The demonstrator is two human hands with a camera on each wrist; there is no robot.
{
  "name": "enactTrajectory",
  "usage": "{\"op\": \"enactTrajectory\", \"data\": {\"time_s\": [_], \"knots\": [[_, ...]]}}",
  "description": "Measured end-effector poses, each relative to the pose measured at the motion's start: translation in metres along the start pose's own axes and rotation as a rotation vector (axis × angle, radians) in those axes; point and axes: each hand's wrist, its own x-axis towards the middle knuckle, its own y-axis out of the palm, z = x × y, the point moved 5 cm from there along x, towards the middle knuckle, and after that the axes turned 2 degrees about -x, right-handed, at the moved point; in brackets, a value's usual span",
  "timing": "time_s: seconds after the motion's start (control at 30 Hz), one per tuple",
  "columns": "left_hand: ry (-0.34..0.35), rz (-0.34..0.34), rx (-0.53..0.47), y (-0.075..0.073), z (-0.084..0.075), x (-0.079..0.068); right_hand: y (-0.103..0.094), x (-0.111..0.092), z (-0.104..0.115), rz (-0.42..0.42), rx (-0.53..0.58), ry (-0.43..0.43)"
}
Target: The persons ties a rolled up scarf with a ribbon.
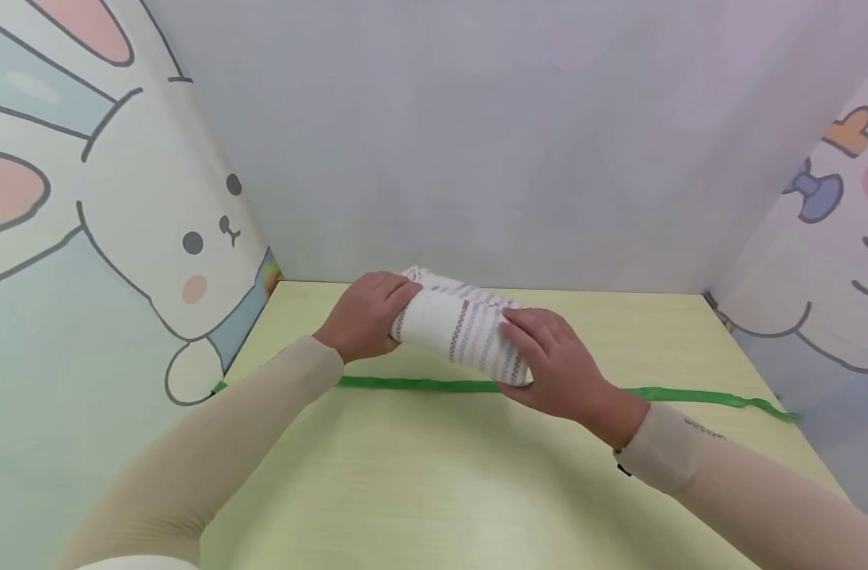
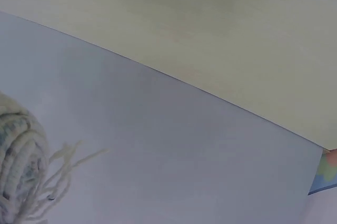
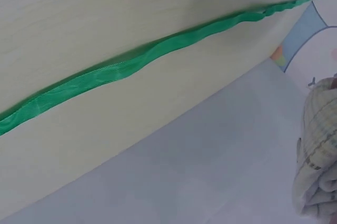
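Note:
A rolled white towel with coloured stripes is held up over the table, its right end tilted lower. My left hand grips its left end and my right hand grips the striped right end. In the left wrist view the towel's rolled end shows spiral layers and loose fringe threads. Part of the rolled towel also appears at the right edge of the right wrist view. Fingers behind and under the roll are hidden.
A green ribbon runs across the pale yellow table, below the towel. A plain grey wall stands behind. Side walls carry cartoon drawings, including a rabbit on the left.

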Motion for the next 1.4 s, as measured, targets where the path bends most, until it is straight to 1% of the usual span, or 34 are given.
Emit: {"op": "enactTrajectory", "data": {"time_s": [0.1, 0.2, 0.3, 0.4, 0.47, 0.57, 0.67, 0.77, 0.97, 1.17, 1.23, 1.4], "knots": [[0.019, -0.030, -0.019, -0.002, -0.001, -0.006, 0.001, -0.005, 0.004, -0.017, -0.022, -0.063], [0.058, -0.061, -0.046, -0.003, -0.005, -0.009, 0.001, -0.009, 0.006, -0.029, -0.051, -0.115], [0.096, -0.076, -0.074, -0.004, -0.010, -0.010, -0.001, -0.013, 0.008, -0.048, -0.055, -0.177], [0.111, -0.061, -0.091, -0.002, -0.015, -0.010, -0.002, -0.015, 0.012, -0.063, -0.051, -0.257], [0.111, -0.038, -0.098, 0.001, -0.016, -0.011, -0.001, -0.017, 0.015, -0.061, -0.049, -0.310], [0.099, 0.007, -0.101, 0.007, -0.016, -0.014, 0.001, -0.017, 0.020, -0.047, -0.043, -0.358], [0.075, 0.053, -0.102, 0.013, -0.015, -0.017, 0.005, -0.017, 0.022, -0.013, -0.030, -0.364], [0.044, 0.099, -0.097, 0.019, -0.014, -0.017, 0.009, -0.018, 0.021, 0.036, -0.031, -0.348], [0.008, 0.180, -0.087, 0.030, -0.013, -0.013, 0.015, -0.022, 0.021, 0.131, -0.052, -0.328], [0.008, 0.273, -0.068, 0.044, -0.013, -0.010, 0.020, -0.026, 0.029, 0.203, -0.094, -0.326], [0.015, 0.303, -0.053, 0.050, -0.013, -0.009, 0.021, -0.027, 0.032, 0.207, -0.105, -0.330], [0.030, 0.341, -0.034, 0.064, -0.014, -0.006, 0.025, -0.033, 0.035, 0.248, -0.131, -0.301]]}}
